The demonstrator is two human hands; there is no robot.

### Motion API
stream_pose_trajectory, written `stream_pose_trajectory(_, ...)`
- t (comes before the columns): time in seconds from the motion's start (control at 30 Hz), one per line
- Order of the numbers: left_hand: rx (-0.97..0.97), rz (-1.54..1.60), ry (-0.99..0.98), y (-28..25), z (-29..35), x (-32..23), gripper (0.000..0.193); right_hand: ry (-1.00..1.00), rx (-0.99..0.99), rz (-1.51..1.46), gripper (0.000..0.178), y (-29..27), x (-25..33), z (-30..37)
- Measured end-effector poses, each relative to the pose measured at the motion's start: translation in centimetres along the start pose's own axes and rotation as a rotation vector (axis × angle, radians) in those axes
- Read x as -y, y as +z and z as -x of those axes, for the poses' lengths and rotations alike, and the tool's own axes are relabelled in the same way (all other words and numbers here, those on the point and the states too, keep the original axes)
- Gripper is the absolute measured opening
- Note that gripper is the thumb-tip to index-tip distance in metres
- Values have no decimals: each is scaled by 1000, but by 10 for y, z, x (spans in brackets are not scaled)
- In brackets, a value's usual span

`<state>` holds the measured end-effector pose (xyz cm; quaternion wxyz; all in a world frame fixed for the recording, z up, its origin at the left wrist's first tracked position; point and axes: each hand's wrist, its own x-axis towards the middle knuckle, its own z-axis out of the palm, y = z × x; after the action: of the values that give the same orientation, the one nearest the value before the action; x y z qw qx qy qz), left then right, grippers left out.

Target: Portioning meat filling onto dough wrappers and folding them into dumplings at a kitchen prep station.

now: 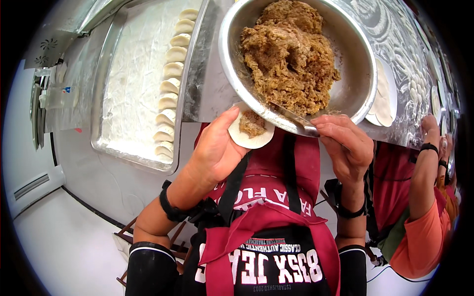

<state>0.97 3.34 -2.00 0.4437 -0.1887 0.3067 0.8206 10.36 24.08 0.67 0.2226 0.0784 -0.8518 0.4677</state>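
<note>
A round dough wrapper [240, 138] with a dab of brown meat filling [252, 123] on it rests in my left hand [213, 148], whose thumb and fingers hold its left edge. My right hand [347, 147] is closed on the handle end of a thin, flat metal spatula [291, 116]. The spatula's blade slants across the near rim of a large steel bowl [359, 74]. A big mound of brown minced filling [291, 54] fills much of that bowl. The wrapper lies just left of the bowl's near rim.
Left of the bowl, a floured metal tray [133, 84] carries a column of folded dumplings [168, 101] along its right side. Stacked wrappers [382, 98] lie right of the bowl on the floured table [412, 130]. At the far right is a co-worker's arm [421, 190].
</note>
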Motion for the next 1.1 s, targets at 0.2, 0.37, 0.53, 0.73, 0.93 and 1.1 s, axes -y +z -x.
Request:
stream_pose_trajectory(0.2, 4, -17, 3, 0, 1, 1, 42, 79, -96, -64, 14, 0, 9, 21)
stream_pose_trajectory(0.37, -13, -36, 5, -1, 4, 2, 42, 216, -213, -197, 13, 3, 9, 27)
stream_pose_trajectory(0.53, -14, -42, 12, -7, 12, -2, 42, 18, -232, 142, 12, 0, -1, 14)
stream_pose_trajectory(0.73, 26, -153, 14, -5, 27, -8, 42, -178, -31, 465, 22, 9, -8, 4)
stream_pose_trajectory(0.93, 119, -199, 42, 12, 39, -11, 42, -187, 71, 472, 29, 10, -6, 12)
stream_pose_trajectory(1.1, 197, -202, 26, 18, 34, -9, 43, -161, -22, 413, 23, 9, -6, 12)
